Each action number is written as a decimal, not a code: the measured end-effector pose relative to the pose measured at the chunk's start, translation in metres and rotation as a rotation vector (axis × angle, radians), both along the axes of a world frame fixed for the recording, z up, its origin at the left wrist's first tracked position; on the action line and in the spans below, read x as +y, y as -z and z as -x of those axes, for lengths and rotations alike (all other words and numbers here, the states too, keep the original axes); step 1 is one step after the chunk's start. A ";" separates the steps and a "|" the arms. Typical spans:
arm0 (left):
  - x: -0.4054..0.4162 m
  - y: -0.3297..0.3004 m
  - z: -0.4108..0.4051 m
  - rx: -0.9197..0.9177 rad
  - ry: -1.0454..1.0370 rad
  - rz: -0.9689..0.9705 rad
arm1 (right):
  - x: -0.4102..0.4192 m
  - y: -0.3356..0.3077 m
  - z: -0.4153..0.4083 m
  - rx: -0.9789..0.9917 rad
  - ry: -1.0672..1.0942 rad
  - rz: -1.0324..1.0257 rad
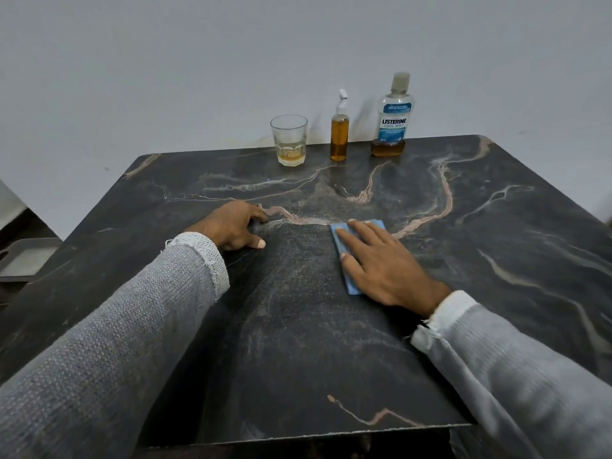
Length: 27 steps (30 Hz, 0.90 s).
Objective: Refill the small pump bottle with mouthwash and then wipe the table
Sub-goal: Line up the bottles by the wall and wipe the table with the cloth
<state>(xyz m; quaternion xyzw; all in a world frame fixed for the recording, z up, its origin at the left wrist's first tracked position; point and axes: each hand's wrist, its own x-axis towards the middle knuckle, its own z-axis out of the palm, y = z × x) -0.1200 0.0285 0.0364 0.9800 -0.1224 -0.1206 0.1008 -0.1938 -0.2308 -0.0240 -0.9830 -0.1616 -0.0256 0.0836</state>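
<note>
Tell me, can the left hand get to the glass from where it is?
Probably yes: the left hand rests on the table, and nothing stands between it and the glass by the far edge.

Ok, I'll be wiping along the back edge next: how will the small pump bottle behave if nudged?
The pump bottle is tall and narrow, so a high push would probably tip it. It looks nearly full of amber liquid, likely weighty for its size and steadier if pushed low. On the smooth table it may slide.
</note>
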 end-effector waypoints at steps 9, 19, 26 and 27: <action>0.003 0.002 -0.009 0.004 0.018 0.011 | -0.081 -0.008 -0.067 0.072 0.352 0.048; 0.004 0.002 -0.008 0.000 0.033 -0.005 | 0.021 -0.012 -0.118 0.068 0.194 0.010; 0.006 0.002 -0.007 -0.015 0.064 -0.040 | 0.010 -0.001 -0.083 0.023 0.002 0.057; 0.007 0.003 -0.007 -0.019 0.067 -0.045 | -0.002 0.000 -0.085 0.009 0.027 0.073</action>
